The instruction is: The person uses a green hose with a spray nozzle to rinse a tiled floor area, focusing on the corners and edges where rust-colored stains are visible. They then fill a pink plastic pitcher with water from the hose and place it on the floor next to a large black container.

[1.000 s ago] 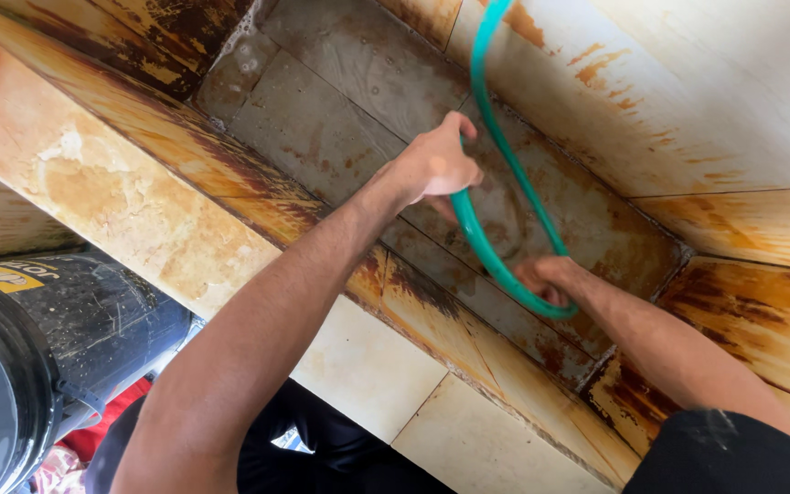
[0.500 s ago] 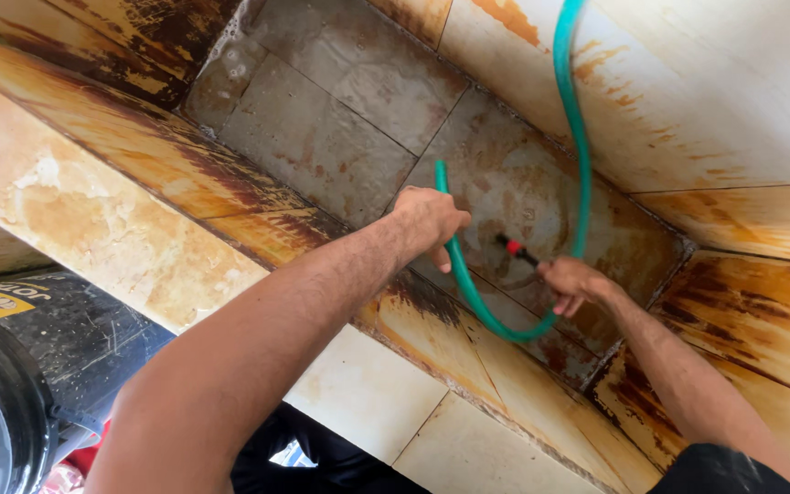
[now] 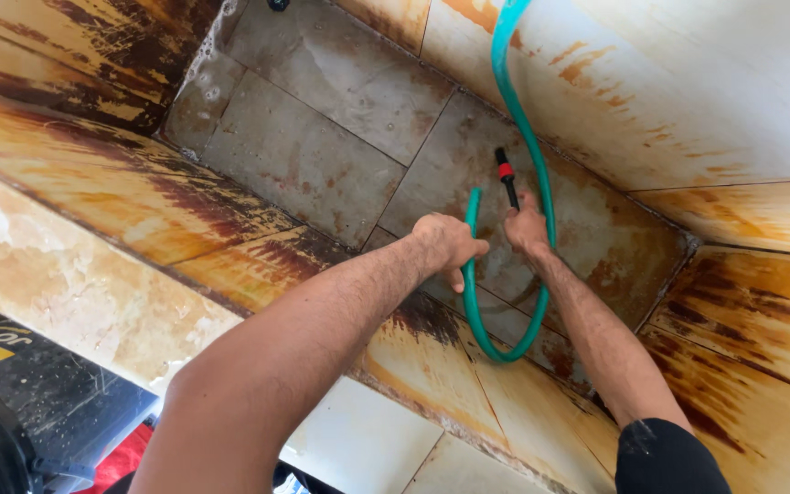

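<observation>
A green hose [image 3: 525, 137] comes down from the top edge, loops low near the tank's front wall and rises again between my hands. My left hand [image 3: 447, 243] is closed around the rising part of the hose. My right hand [image 3: 527, 225] grips the hose end, where a black nozzle with a red ring [image 3: 506, 174] points away from me over the wet grey tiled floor [image 3: 322, 146] of the tank. Both arms reach down over the rust-stained front wall.
The tank's tiled walls [image 3: 688, 91] are cream with heavy brown rust stains. A wide stained ledge [image 3: 75, 274] runs along the near side. A black bucket [image 3: 11, 402] stands outside the tank at lower left, with red cloth beside it.
My right hand has moved left and up, close to my left hand, swinging the nozzle to point away. The hose loop has narrowed. The view has shifted left.
</observation>
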